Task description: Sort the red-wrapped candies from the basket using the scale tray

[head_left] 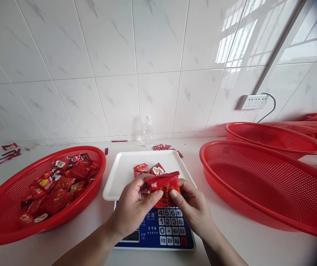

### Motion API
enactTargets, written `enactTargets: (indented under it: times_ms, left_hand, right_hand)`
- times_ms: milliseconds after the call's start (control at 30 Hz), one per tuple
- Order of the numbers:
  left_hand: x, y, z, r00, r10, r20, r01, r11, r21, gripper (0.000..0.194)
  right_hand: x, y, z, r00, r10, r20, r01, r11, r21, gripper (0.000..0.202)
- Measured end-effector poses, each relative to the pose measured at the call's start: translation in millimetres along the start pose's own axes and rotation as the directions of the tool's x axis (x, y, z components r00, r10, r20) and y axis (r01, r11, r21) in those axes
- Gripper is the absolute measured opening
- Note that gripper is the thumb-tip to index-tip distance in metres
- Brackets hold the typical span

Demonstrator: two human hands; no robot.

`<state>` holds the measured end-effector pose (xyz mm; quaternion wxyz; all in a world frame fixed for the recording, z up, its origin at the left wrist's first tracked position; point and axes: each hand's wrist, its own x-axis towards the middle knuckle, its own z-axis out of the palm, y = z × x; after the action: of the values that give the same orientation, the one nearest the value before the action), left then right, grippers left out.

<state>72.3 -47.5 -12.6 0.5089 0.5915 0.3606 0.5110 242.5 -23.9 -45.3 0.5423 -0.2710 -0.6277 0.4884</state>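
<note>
Between my two hands is a red snack packet (165,186) with gold print, pinched by thumbs and fingers. My left hand (137,203) grips its left side and my right hand (191,203) its right side. Both are over the front edge of a white weighing tray (122,166). Red and maroon packets (157,169) lie on the tray, partly hidden behind my hands. Below is the scale's blue keypad panel (152,240), its number keys partly covered by the packet. To the left, a red perforated basket (6,195) holds many small red packets (60,184).
A large red basket (219,177) stands at the right, with another red basket (235,129) behind it. A clear plastic bottle (148,133) is near the tiled wall. Loose wrappers (162,147) lie behind the tray. A power strip (254,102) is fixed on the wall.
</note>
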Motion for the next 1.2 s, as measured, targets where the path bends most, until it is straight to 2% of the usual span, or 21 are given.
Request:
enactTargets:
  times_ms: [100, 200, 267, 367, 433, 467, 533, 600, 700, 767, 833, 900, 967, 1000, 1100, 1200]
  left_hand:
    - [-1, 0, 1.6, 1.0, 0.009, -0.018, -0.008, 0.999, 0.039, 0.027]
    - [-1, -1, 1.6, 0.999, -0.02, 0.03, 0.02, 1.0, 0.004, 0.03]
    - [0, 0, -2.0, 0.999, -0.037, 0.026, 0.037, 0.999, -0.002, 0.032]
    - [6, 5, -18.1, 0.989, 0.021, -0.148, -0.012, 0.998, 0.062, 0.035]
    - [13, 10, -36.1, 0.953, 0.102, -0.285, -0.051, 0.982, 0.183, 0.043]
    - [17, 12, -46.4, 0.935, 0.132, -0.328, -0.037, 0.96, 0.278, 0.047]
    - [26, 13, -66.3, 0.932, 0.123, -0.34, 0.07, 0.862, 0.502, 0.051]
    - [34, 9, -81.6, 0.953, 0.075, -0.293, 0.16, 0.698, 0.698, 0.055]
    - [38, -3, -89.9, 0.984, -0.01, -0.177, 0.159, 0.485, 0.86, 0.068]
    - [37, -12, -86.6, 0.987, -0.131, -0.093, 0.139, 0.407, 0.903, 0.076]
    - [36, -18, -79.9, 0.964, -0.263, -0.022, 0.121, 0.363, 0.924, 0.081]
    - [37, -22, -72.6, 0.949, -0.315, 0.023, 0.096, 0.357, 0.929, 0.084]
    - [39, -23, -66.1, 0.949, -0.309, 0.054, 0.075, 0.391, 0.917, 0.083]
    - [41, -23, -63.1, 0.951, -0.301, 0.068, 0.066, 0.414, 0.908, 0.083]
    - [45, -19, -54.8, 0.948, -0.296, 0.117, 0.042, 0.48, 0.876, 0.083]
    - [44, -10, -50.6, 0.957, -0.256, 0.135, 0.02, 0.525, 0.851, 0.08]
  right_hand:
    - [0, -1, 2, 0.999, -0.036, 0.004, 0.037, 0.995, -0.088, 0.022]
    - [-1, 1, 1, 1.0, -0.02, 0.016, 0.021, 0.992, -0.127, 0.025]
    - [-2, 2, 0, 0.999, -0.024, 0.029, 0.029, 0.984, -0.176, 0.027]
    - [0, 3, -3, 0.995, -0.091, -0.042, 0.079, 0.971, -0.227, 0.033]
    - [2, 2, -5, 0.979, -0.136, -0.154, 0.098, 0.967, -0.233, 0.033]
    - [3, 1, -6, 0.968, -0.147, -0.205, 0.098, 0.967, -0.233, 0.032]
    - [5, -1, -6, 0.95, -0.153, -0.272, 0.087, 0.967, -0.24, 0.031]
    - [5, -2, -6, 0.941, -0.162, -0.296, 0.084, 0.962, -0.261, 0.031]
    - [5, -1, -6, 0.94, -0.182, -0.288, 0.083, 0.942, -0.324, 0.032]
    - [5, 3, -10, 0.938, -0.198, -0.284, 0.058, 0.899, -0.435, 0.032]
    - [8, 7, -16, 0.937, -0.216, -0.275, -0.011, 0.769, -0.639, 0.033]
    - [11, 13, -23, 0.95, -0.223, -0.22, -0.063, 0.554, -0.83, 0.031]
    - [14, 18, -26, 0.972, -0.199, -0.127, -0.036, 0.408, -0.912, 0.028]
    - [15, 20, -26, 0.98, -0.185, -0.073, 0.005, 0.387, -0.922, 0.028]
    - [15, 23, -22, 0.984, -0.164, 0.066, 0.129, 0.411, -0.902, 0.028]
    - [14, 23, -19, 0.973, -0.207, 0.102, 0.186, 0.441, -0.878, 0.029]
